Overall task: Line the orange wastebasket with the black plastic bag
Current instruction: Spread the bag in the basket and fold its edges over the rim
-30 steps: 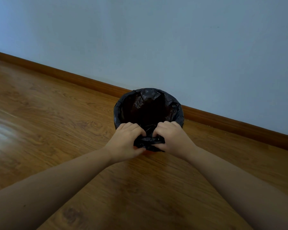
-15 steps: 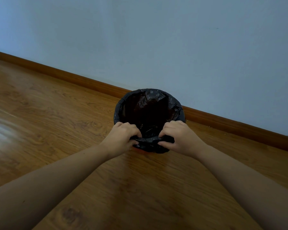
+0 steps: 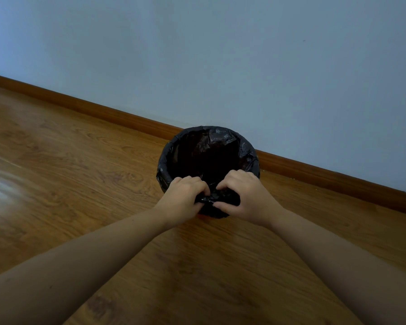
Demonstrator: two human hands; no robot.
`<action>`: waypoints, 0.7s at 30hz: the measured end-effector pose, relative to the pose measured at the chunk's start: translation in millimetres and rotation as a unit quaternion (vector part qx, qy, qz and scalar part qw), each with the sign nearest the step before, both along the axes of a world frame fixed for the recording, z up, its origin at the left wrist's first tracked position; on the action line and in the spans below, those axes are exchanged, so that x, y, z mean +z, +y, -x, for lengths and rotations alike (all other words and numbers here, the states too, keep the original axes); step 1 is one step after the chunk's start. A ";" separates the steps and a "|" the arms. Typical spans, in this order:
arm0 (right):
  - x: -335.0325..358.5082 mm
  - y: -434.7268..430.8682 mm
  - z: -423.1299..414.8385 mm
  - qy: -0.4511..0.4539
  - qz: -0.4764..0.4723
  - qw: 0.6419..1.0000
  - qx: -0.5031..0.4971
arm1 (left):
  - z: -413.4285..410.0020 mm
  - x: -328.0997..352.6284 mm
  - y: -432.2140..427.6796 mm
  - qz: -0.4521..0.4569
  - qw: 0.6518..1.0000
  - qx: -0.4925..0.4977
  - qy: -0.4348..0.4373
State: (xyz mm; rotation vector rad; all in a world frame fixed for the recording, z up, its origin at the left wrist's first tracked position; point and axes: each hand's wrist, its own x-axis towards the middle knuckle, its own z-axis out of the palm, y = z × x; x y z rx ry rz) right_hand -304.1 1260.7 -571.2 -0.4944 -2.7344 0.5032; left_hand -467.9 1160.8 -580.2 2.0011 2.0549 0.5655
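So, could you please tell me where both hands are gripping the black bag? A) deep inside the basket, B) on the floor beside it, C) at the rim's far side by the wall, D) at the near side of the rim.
D: the left hand and right hand pinch bunched black plastic bag at the near edge of the wastebasket.

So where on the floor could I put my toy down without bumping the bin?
The wood floor is bare left of the wastebasket, out from the baseboard. The floor right of the wastebasket is bare too. It is crowded at the near rim, where the left hand and right hand pinch the black plastic bag.
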 end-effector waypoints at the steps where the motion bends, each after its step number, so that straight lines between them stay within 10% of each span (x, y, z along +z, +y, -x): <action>1: 2.5 3.0 -3.6 0.009 0.000 1.000 -0.001 | 2.1 -0.1 -0.9 0.000 1.000 0.000 -0.001; 21: -3.3 12.2 -5.9 -0.040 0.004 0.999 0.017 | 32.7 5.7 -7.9 0.033 0.999 0.006 0.021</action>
